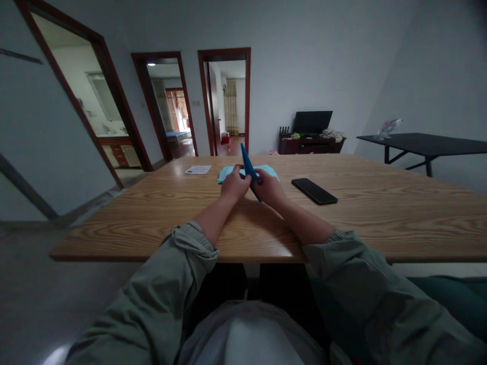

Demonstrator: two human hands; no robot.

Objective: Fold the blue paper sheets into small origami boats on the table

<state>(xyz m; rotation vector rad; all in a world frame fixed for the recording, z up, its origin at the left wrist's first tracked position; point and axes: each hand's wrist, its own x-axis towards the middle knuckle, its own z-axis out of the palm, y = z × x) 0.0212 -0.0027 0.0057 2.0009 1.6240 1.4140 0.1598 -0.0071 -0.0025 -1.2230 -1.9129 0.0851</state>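
Pinching a blue panel, hands angled inward.

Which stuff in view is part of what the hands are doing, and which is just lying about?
In use:
- blue flat item, held between left hand and right hand
- light-blue sheet behind the hands: probably, not certain

Apparently just lying about:
- black phone-like slab
- printed paper
- background screen

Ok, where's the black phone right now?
Right of centre in the head view, the black phone lies flat on the wooden table, to the right of the right hand and apart from it.
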